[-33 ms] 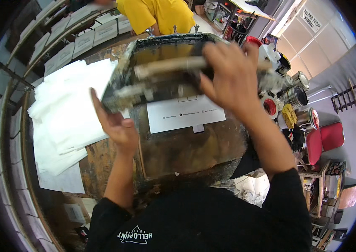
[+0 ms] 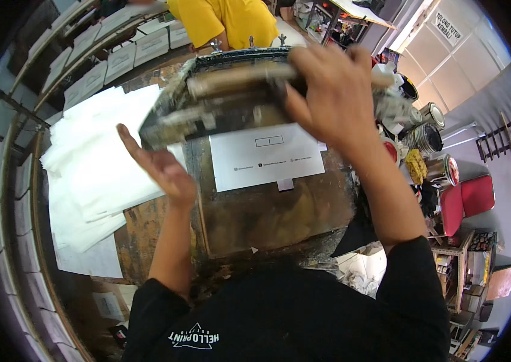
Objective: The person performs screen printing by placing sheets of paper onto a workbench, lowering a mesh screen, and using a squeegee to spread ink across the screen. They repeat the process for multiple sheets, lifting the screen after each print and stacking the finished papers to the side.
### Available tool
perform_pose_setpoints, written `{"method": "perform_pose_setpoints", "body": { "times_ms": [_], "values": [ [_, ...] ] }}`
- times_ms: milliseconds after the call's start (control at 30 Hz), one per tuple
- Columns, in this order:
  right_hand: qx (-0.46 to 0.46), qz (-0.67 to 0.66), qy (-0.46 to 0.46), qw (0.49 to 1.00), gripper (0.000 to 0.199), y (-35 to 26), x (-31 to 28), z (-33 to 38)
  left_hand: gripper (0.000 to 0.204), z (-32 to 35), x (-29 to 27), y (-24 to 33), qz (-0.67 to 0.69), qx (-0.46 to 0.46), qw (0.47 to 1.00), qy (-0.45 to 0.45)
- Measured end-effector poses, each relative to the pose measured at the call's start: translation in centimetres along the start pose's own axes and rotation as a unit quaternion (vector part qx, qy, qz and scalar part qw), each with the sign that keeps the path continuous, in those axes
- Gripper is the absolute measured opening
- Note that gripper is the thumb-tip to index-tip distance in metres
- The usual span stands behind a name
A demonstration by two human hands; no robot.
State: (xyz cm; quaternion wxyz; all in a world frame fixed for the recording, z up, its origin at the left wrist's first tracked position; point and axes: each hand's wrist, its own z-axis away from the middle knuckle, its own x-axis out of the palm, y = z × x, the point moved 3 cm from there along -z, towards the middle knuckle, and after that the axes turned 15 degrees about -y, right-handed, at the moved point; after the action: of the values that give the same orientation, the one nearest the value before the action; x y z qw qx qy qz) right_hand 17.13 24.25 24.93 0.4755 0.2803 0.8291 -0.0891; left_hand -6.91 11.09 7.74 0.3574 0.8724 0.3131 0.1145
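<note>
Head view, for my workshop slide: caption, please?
Right hand grips a wooden bar by a dark frame partly hiding a printed sheet; left hand open.

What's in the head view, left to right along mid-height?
Drying rack → stack of white sheets → left hand → printed white sheet → right forearm → yellow sponge → silver can → red chair.

Behind the left hand (image 2: 168, 175), a black short-sleeved shirt (image 2: 315, 314) is worn, marked with white lettering (image 2: 194, 337) and a peaked outline (image 2: 195, 326).
</note>
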Motion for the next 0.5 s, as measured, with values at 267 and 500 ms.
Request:
{"method": "perform_pose_setpoints", "body": {
  "times_ms": [267, 500],
  "values": [
    [0.054, -0.026, -0.066, 0.996, 0.077, 2.7, -3.3, -8.7, 0.043, -7.4, 6.9, -21.6, -0.423, -0.062, 0.877, -0.218],
    [0.156, -0.114, -0.181, 0.964, 0.07, 3.2, -5.3, -11.0, 0.027, -7.7, 8.2, -22.8, -0.359, -0.07, 0.896, -0.253]
  ]
}}
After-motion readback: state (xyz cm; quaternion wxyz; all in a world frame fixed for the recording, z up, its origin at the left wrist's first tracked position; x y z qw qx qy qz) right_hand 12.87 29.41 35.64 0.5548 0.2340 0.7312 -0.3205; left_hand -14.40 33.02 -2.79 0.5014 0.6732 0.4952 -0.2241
